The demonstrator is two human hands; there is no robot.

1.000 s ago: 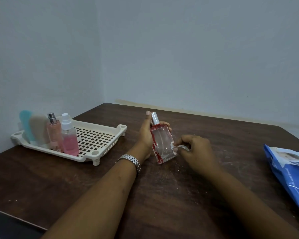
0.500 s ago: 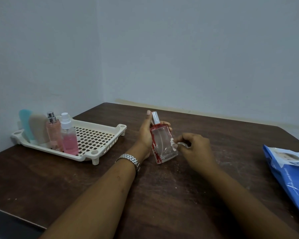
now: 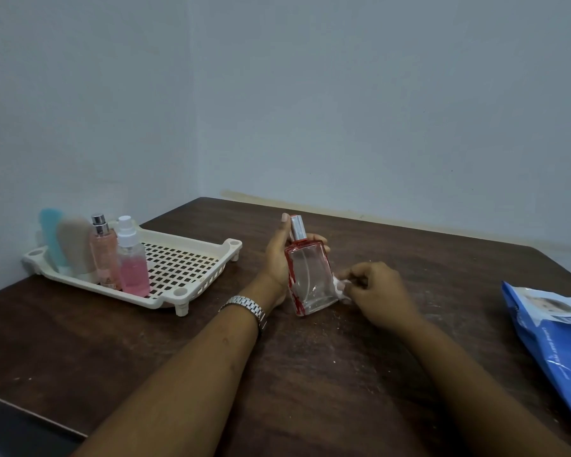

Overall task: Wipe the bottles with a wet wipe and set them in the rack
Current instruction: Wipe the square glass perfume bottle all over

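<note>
A clear glass perfume bottle (image 3: 310,278) with red edges and a silver cap stands tilted at the table's middle, with my left hand (image 3: 277,258) gripping it from the left and behind. My right hand (image 3: 376,291) pinches a small white wet wipe (image 3: 341,286) against the bottle's lower right side. The cream slotted rack (image 3: 185,265) sits at the left. In its left end stand several bottles: a teal one (image 3: 51,235), a beige one (image 3: 76,245), a peach spray bottle (image 3: 104,255) and a pink spray bottle (image 3: 131,258).
A blue wet-wipe pack (image 3: 554,338) lies at the table's right edge. The dark wooden table (image 3: 310,374) stands in a corner, with walls close behind and to the left. The rack's right half holds nothing. A silver watch (image 3: 248,306) is on my left wrist.
My right hand has slid the wipe down the bottle's right side toward its base. The bottle stays held in my left hand in about the same place.
</note>
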